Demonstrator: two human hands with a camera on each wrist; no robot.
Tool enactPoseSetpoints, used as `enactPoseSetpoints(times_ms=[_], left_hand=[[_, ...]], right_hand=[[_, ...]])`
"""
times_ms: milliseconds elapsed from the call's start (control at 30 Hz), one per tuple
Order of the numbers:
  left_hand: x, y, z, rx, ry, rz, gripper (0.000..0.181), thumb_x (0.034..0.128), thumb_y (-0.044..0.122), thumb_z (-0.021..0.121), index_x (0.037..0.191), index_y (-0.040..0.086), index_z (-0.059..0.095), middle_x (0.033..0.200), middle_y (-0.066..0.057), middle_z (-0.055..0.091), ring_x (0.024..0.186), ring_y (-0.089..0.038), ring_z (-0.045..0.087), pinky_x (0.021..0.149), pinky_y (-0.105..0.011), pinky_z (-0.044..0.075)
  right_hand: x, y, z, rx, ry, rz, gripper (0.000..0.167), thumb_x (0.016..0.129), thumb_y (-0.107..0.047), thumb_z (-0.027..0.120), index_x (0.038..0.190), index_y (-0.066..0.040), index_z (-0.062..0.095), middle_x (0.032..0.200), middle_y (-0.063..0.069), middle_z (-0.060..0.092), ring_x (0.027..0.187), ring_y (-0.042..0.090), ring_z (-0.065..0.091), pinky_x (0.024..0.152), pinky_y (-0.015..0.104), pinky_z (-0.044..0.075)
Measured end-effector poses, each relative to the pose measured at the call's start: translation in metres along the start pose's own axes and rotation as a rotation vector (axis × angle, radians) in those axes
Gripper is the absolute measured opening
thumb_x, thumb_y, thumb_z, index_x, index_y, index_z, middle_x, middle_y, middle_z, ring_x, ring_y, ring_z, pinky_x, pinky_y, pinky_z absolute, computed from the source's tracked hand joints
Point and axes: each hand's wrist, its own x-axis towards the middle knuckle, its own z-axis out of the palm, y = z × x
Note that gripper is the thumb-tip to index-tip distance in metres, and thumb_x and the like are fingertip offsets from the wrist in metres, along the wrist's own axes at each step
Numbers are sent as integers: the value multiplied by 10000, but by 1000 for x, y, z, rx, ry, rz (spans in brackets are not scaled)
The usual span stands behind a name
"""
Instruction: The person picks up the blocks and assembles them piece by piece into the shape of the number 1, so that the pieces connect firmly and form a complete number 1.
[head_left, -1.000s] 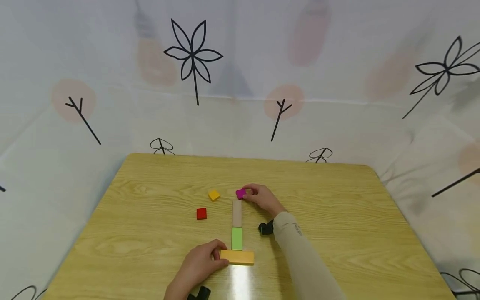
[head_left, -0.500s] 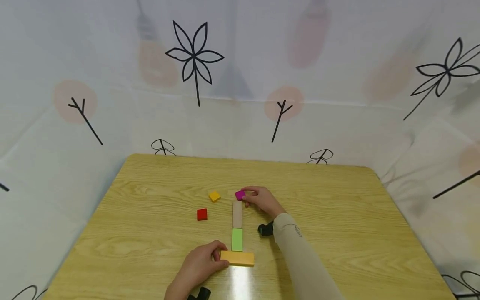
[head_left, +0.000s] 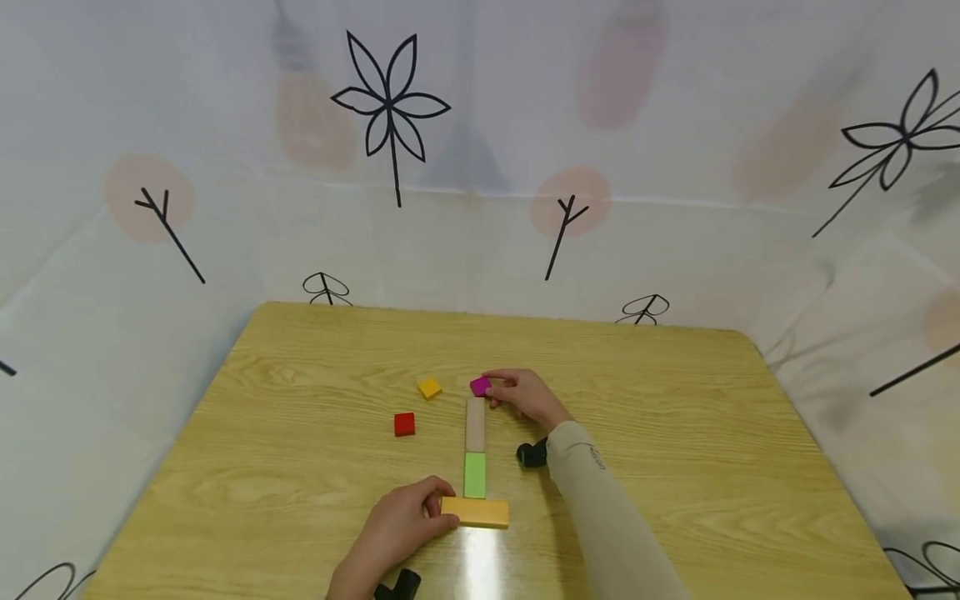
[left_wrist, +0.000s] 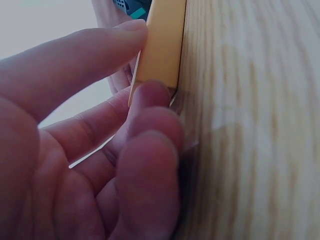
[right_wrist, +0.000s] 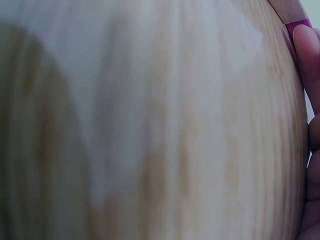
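Note:
My left hand (head_left: pixel 405 521) pinches the left end of a long orange block (head_left: pixel 483 512), which lies crosswise on the table; the left wrist view shows thumb and fingers about its end. Beyond the orange block, a green block (head_left: pixel 475 475) and a pale wooden block (head_left: pixel 475 425) lie end to end in a line pointing away from me. At the far end of that line my right hand (head_left: pixel 525 396) pinches a small purple block (head_left: pixel 480 387) between thumb and finger. In the right wrist view just a sliver of the purple block (right_wrist: pixel 298 23) shows beside a fingertip.
A red block (head_left: pixel 404 424) and a small yellow block (head_left: pixel 430 388) lie left of the line, apart from it. The wood-grain table (head_left: pixel 675 467) ends at a white patterned cloth (head_left: pixel 465 250) at the back and sides. Black wrist devices (head_left: pixel 532 454) sit at both wrists.
The whole head view shifts slightly. Both hands keep their grip, and the purple block has moved very slightly left, closer over the end of the pale block's line.

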Motion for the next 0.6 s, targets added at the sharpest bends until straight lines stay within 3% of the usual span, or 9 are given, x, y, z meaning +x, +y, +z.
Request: enactPoseSetpoints(times_ms=[600], left_hand=[[0, 0, 0, -1, 12, 0, 330, 756, 481, 639, 982, 243, 598, 668, 140, 492, 538, -31, 419, 517, -226, 342]], right_hand=[[1, 0, -1, 1, -23, 15, 374, 858, -297, 593, 1217, -203, 548, 711, 37, 648, 390, 117, 295, 397, 242, 282]])
